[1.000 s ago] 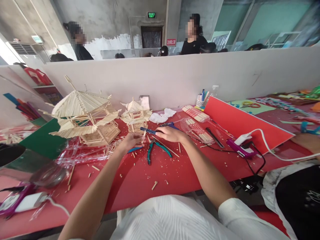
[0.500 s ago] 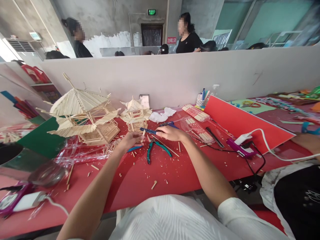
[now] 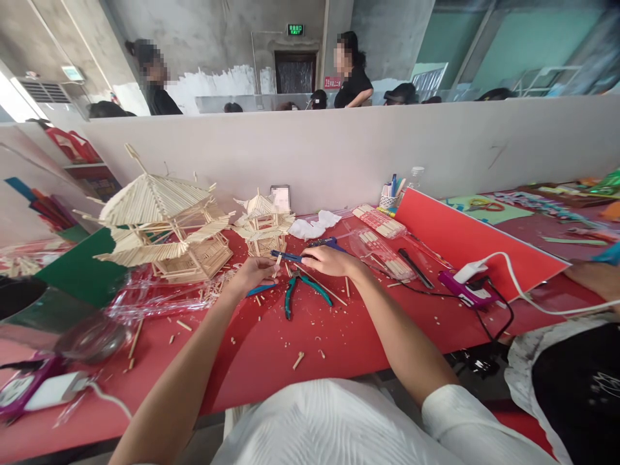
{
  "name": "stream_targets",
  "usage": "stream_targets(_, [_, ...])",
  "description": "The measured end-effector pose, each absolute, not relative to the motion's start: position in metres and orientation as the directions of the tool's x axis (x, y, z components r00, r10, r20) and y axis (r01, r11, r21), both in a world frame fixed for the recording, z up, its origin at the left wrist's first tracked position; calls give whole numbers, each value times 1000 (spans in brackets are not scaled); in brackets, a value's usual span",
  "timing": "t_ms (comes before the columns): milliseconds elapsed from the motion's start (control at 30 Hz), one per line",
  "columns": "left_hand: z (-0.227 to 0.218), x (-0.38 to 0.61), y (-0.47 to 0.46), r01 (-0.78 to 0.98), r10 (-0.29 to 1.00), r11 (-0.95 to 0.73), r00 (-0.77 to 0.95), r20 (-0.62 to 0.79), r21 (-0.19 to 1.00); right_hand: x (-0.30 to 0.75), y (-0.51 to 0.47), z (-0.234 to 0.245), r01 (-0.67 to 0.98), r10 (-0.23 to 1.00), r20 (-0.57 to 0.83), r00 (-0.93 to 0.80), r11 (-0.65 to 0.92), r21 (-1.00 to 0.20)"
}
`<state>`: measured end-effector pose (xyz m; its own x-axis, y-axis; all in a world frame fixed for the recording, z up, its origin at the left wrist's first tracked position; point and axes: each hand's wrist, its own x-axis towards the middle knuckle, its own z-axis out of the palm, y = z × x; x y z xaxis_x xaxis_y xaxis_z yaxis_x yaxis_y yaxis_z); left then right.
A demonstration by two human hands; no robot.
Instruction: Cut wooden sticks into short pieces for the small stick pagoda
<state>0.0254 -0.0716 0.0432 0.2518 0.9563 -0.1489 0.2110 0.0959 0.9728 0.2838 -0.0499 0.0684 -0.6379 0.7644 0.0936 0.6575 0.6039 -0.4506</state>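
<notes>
My left hand pinches a short wooden stick upright over the red table. My right hand is closed on a blue-handled cutter, whose tip meets the stick. Teal-handled pliers lie on the table just below both hands. A small stick pagoda stands right behind my hands, and a larger stick pagoda stands to the left.
Packs of sticks lie at the right. A purple glue gun with a white cable rests further right. Crumpled clear plastic and stick offcuts litter the table. A pen cup stands by the grey partition. Another person's arm is at the right.
My hands have stayed almost still on the stick and cutter. A person behind the partition has walked to the left.
</notes>
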Motion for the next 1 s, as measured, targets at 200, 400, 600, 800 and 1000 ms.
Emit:
stream_targets(200, [42, 26, -70, 224, 962, 95, 228, -147, 970, 276, -54, 65, 776, 824, 97, -559, 561, -289])
stream_targets(400, [41, 23, -66, 219, 967, 65, 225, -116, 974, 268, -56, 61, 846, 855, 122, -503, 517, -129])
stream_targets(600, [41, 20, -65, 244, 969, 50, 224, -106, 969, 261, -58, 59, 858, 861, 113, -495, 505, -95])
stream_targets(800, [40, 20, -66, 265, 969, 71, 212, -129, 962, 257, -57, 56, 863, 866, 94, -492, 499, -77])
stream_targets(1000, [40, 19, -65, 294, 973, 95, 176, -152, 951, 253, -53, 51, 861, 865, 81, -495, 501, -83])
